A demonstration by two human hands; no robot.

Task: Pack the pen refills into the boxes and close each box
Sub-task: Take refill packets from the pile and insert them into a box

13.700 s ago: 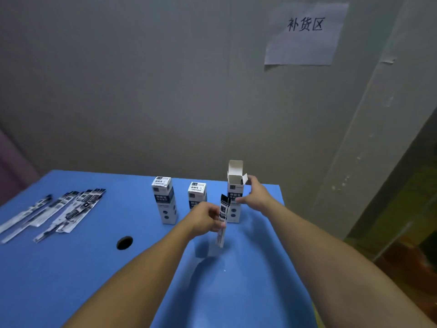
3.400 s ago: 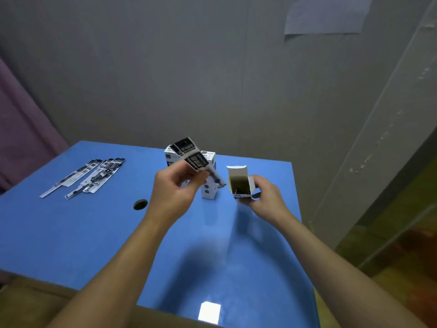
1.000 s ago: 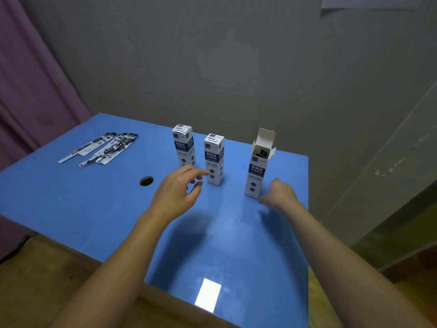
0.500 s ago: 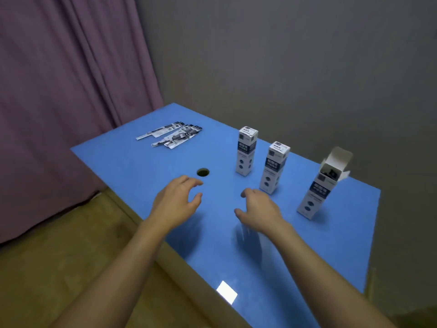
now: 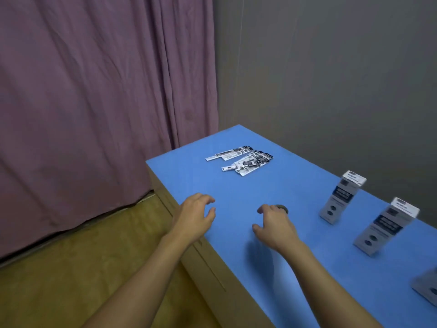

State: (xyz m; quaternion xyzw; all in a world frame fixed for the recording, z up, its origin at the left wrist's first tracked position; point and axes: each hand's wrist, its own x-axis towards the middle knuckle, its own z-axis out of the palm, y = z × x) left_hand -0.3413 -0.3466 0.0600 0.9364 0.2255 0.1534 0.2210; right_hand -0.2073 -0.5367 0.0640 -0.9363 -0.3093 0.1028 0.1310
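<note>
Several packaged pen refills (image 5: 243, 159) lie in a loose pile at the far left of the blue table (image 5: 295, 233). Two closed white boxes stand upright on the right: one (image 5: 340, 197) farther back, one (image 5: 385, 226) nearer. A corner of a third box (image 5: 428, 287) shows at the right edge; its top is out of view. My left hand (image 5: 196, 216) hovers over the table's left edge, fingers loosely spread, holding nothing. My right hand (image 5: 274, 223) hovers over the table's middle, fingers relaxed, also holding nothing. Both hands are well short of the refills.
A round hole (image 5: 282, 207) in the tabletop is partly hidden behind my right hand. A purple curtain (image 5: 94, 102) hangs at the left, a grey wall (image 5: 331, 79) stands behind the table. The floor (image 5: 71, 268) lies below the table's left edge.
The view has swung left, so the boxes slid to the right and the open box nearly left the frame. Both hands have moved left toward the refill pile, still holding nothing.
</note>
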